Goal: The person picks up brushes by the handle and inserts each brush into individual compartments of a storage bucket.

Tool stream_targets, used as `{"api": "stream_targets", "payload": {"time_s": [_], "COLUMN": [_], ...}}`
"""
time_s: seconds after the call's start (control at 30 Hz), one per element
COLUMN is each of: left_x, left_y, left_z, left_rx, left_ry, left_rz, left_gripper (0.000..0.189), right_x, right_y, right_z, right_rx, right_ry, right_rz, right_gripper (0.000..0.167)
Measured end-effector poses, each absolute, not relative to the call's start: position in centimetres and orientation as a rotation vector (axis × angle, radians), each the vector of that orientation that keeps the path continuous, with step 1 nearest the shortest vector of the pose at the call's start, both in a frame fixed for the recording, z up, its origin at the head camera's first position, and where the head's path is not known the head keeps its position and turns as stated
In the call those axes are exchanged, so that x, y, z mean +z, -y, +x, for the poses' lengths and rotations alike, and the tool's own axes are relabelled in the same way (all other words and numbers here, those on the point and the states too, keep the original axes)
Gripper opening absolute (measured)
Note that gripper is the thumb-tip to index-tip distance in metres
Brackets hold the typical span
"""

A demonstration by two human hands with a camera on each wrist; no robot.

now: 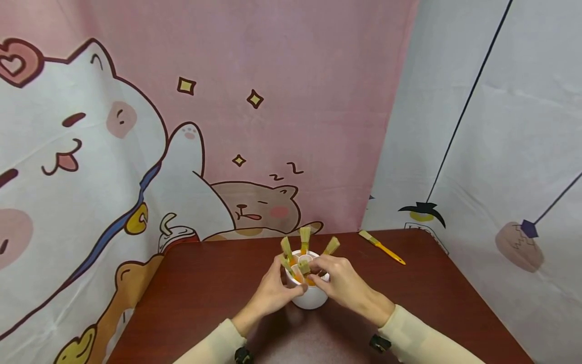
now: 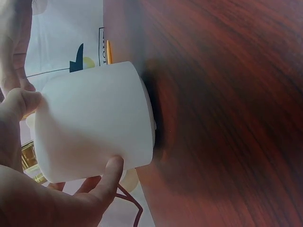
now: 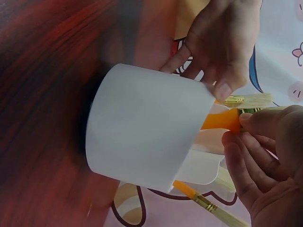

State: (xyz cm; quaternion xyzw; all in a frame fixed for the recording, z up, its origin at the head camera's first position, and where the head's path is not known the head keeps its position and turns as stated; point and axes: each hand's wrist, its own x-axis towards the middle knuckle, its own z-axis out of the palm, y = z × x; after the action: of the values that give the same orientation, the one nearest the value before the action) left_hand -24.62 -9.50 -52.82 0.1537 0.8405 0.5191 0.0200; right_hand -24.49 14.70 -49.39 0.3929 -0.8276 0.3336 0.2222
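Observation:
A white brush pot (image 1: pixel 310 299) with inner dividers stands upright on the table. My left hand (image 1: pixel 271 291) grips its left side, with the thumb at the near rim and the fingers (image 2: pixel 111 175) spread along the wall. Between the thumb and fingers of my right hand (image 1: pixel 347 284), a paintbrush (image 3: pixel 222 120) is pinched near its metal collar. That brush has an orange handle, whose lower end is hidden inside the pot, and pale bristles point up. Several similar brushes (image 1: pixel 305 237) lean outward around the rim.
Another yellow-handled paintbrush (image 1: pixel 384 248) lies on the dark red-brown table (image 1: pixel 204 288), toward the back right. Cartoon-printed cloth (image 1: pixel 318 101) hangs behind the table and along both sides.

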Motion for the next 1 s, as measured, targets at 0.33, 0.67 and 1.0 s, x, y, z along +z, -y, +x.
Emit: {"api": "stream_targets", "payload": {"time_s": [0.33,0.67,1.0], "left_x": [-52.8,-52.8,-52.5], "left_y": [9.8,10.1,10.5], "left_z": [-24.9,-25.0,-25.2], "left_rx": [1.659,1.668,1.694], "left_ry": [-2.534,-2.461,-2.426], "left_rz": [0.525,0.563,0.599], "left_gripper": [0.092,0.094,0.091], "right_x": [-50.1,-50.4,-50.2], "right_y": [-15.0,-15.2,-15.4], "right_z": [-24.3,-23.9,-23.4], "right_rx": [0.861,0.818,0.809], "right_ry": [2.293,2.305,2.347], "right_rz": [1.108,1.099,1.098], "right_gripper": [0.027,0.024,0.023]}}
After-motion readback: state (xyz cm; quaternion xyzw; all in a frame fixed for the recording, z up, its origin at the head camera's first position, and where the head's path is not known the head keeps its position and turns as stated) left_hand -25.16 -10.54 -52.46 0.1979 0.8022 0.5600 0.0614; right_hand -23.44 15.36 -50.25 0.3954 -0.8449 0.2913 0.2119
